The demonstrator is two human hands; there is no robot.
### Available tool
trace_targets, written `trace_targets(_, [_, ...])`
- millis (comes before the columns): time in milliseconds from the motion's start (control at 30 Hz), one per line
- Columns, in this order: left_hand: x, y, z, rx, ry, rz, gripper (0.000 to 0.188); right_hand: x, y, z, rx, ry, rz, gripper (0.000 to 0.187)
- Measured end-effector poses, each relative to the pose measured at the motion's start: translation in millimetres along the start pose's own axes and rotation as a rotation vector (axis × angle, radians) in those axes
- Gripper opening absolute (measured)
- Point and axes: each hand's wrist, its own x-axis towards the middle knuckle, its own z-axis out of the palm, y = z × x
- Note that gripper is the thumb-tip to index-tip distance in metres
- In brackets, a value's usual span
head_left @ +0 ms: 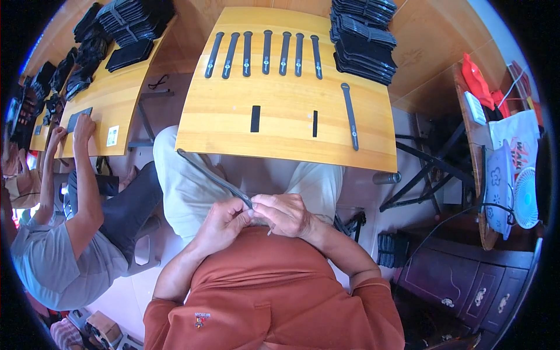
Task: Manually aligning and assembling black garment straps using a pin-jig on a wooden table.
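Both my hands meet in front of my lap, below the table's near edge. My left hand (pixel 226 219) pinches the end of a dark grey strap (pixel 217 179), whose far end rests at the table's near left corner. Fingers of my right hand (pixel 283 213) close on the same strap end. On the wooden table (pixel 221 119) several similar grey straps (pixel 266 52) with rounded loop ends lie in a row. One more strap (pixel 349 116) lies apart at the right. Nearer me are a wider black strip (pixel 255 119) and a narrow black strip (pixel 315 123).
Bundled black straps (pixel 364 49) are stacked at the table's far right. At left, a co-worker (pixel 64 245) works at another table (pixel 125 93) holding more black stacks (pixel 131 23). A small fan (pixel 526 198) and a white bag (pixel 516 131) are at the right, above a dark cabinet (pixel 449 286).
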Motion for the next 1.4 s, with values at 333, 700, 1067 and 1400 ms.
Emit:
trace_targets(333, [-15,30,-10,0.188,-0.203,0.082,0.011,32,18,-45,-0.113,0.043,0.166,0.012])
trace_targets(700, [-16,27,-7,0.161,-0.171,0.203,0.023,19,-18,-27,0.471,0.142,0.654,0.015])
trace_targets(1067, [-28,43,-11,0.07,-0.271,0.227,0.028,47,-32,-38,0.266,0.071,0.397,0.013])
trace_targets(1400, [-42,37,-15,-0.03,-0.32,0.267,0.024,40,-22,-34,0.31,0.05,0.535,0.011])
